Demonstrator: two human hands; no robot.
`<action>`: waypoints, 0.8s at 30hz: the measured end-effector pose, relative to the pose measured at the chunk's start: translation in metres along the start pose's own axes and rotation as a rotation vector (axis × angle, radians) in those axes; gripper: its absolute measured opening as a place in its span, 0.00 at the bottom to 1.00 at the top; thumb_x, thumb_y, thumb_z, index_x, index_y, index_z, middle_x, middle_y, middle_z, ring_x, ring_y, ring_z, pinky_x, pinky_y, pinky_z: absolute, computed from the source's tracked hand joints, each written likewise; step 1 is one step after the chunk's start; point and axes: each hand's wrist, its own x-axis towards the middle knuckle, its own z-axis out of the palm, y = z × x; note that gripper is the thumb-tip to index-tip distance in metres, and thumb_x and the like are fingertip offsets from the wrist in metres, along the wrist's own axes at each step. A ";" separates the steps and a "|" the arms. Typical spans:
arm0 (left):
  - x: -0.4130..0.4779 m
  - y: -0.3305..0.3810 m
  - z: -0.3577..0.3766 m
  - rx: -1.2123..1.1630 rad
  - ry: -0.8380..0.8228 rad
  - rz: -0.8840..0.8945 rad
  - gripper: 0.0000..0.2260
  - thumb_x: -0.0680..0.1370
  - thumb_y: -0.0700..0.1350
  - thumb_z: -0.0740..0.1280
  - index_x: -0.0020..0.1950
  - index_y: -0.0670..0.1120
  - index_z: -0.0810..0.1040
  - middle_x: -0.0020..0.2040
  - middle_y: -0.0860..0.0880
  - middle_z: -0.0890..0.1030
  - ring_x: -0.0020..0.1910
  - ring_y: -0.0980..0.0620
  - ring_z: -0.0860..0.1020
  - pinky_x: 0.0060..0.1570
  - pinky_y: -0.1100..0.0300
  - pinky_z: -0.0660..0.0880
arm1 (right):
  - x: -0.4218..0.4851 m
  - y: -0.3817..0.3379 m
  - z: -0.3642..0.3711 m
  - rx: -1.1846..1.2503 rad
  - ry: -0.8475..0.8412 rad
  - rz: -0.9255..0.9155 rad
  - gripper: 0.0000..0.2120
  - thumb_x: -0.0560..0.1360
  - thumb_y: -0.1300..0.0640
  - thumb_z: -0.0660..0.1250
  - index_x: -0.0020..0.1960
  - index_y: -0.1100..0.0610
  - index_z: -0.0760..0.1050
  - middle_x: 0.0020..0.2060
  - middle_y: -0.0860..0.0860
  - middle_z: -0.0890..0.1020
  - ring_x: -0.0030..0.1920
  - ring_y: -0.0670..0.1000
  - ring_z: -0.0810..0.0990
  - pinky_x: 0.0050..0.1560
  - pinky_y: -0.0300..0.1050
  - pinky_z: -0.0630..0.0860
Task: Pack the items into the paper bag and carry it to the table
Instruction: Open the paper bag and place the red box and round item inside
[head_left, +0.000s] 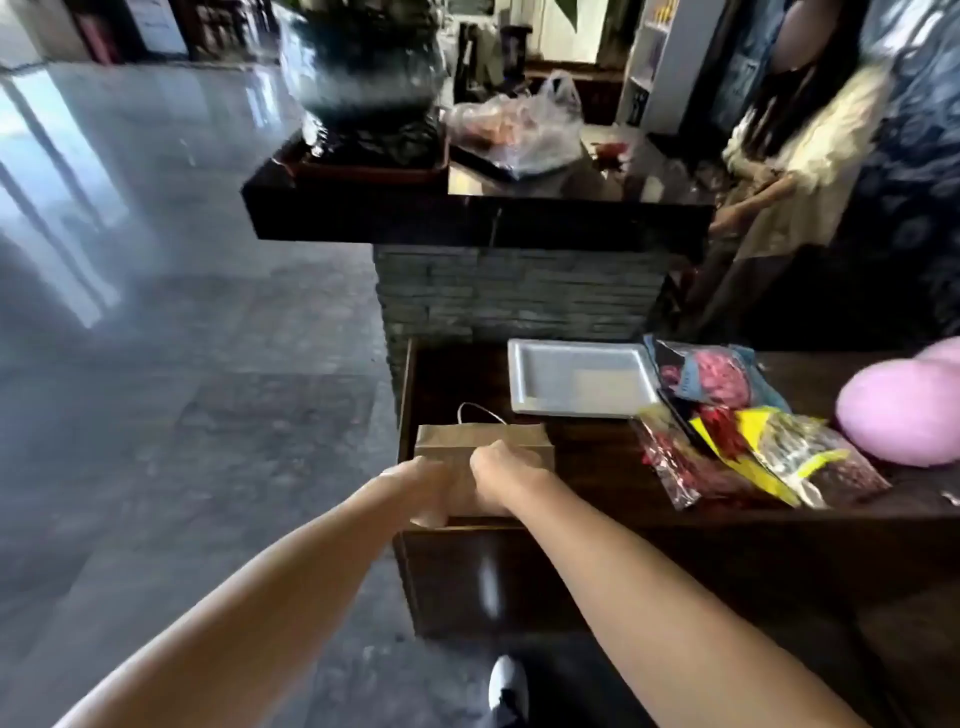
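Both bare arms reach forward and down from the lower edge of view, nearly straight, forearms converging on the paper bag (483, 441). The bag lies flat at the near left corner of the dark wooden counter (597, 467), its white cord handle looping up at the far edge. Left hand (423, 488) sits at the bag's near left edge, fingers curled down over the counter's front lip, closed around the bag's edge. Right hand (501, 467) is on top of the bag, knuckles up, fingers bent into a pinch on the paper; the exact fingertip contact is blurred. The two hands almost touch each other.

A white square tray (576, 379) lies just beyond the bag. To its right is a pile of plastic packets (748, 447): pink, red and yellow ones overlapping. A pink balloon (904, 415) rests at the right edge, touching the packets. Behind, a higher black counter (467, 218) carries a clear plastic bag (519, 130). Another person in a cream sleeve (800, 135) stands at far right. A white shoe (506, 686) shows on the grey floor (182, 364) below.
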 end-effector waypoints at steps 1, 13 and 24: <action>0.011 0.011 -0.004 0.001 0.096 0.011 0.17 0.74 0.48 0.65 0.63 0.52 0.77 0.61 0.49 0.80 0.59 0.45 0.80 0.44 0.58 0.75 | 0.005 0.013 -0.001 -0.005 0.046 0.008 0.18 0.73 0.54 0.63 0.59 0.60 0.79 0.56 0.58 0.82 0.54 0.60 0.82 0.43 0.46 0.73; 0.090 -0.013 0.020 -0.150 0.576 -0.020 0.08 0.74 0.51 0.67 0.48 0.56 0.85 0.50 0.56 0.83 0.53 0.50 0.78 0.53 0.53 0.70 | 0.085 0.127 0.046 0.312 0.372 -0.218 0.05 0.72 0.58 0.71 0.46 0.52 0.83 0.47 0.49 0.81 0.50 0.53 0.76 0.50 0.49 0.74; 0.083 -0.009 0.026 -1.844 0.400 -0.803 0.13 0.71 0.35 0.65 0.46 0.47 0.86 0.38 0.51 0.80 0.33 0.52 0.76 0.31 0.64 0.71 | 0.070 0.142 0.064 1.856 -0.084 0.889 0.07 0.75 0.61 0.64 0.49 0.60 0.80 0.40 0.56 0.80 0.37 0.51 0.76 0.37 0.44 0.73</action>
